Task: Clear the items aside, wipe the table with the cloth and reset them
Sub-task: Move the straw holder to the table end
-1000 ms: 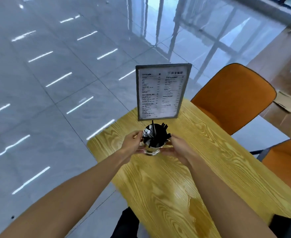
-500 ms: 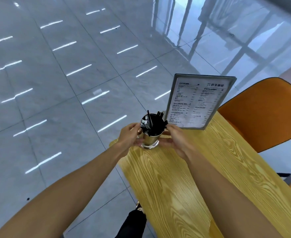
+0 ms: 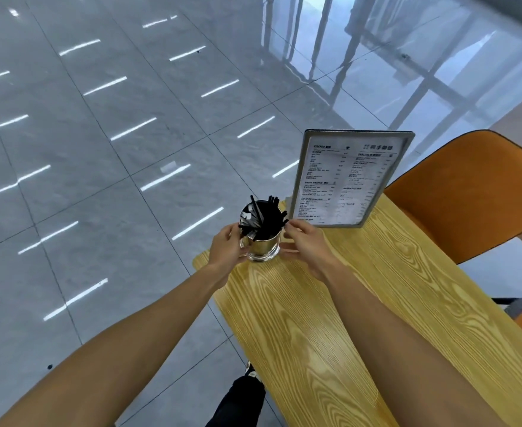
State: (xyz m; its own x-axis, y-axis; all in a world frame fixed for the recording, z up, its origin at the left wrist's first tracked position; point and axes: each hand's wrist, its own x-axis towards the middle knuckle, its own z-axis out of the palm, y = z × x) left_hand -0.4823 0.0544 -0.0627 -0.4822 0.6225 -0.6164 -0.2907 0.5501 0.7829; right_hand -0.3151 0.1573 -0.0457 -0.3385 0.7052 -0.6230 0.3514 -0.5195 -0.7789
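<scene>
The cup (image 3: 261,241) of sticks is clasped between the left hand (image 3: 227,246) and right hand (image 3: 307,245) at the worktop (image 3: 330,318) corner beside the menu (image 3: 350,180), probably for steadying.

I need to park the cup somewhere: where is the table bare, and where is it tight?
Bare wood runs from the metal cup back toward the person, between the two forearms and out to the right edge by the orange chair. It is crowded at the far corner: cup, menu stand, left hand and right hand.
</scene>
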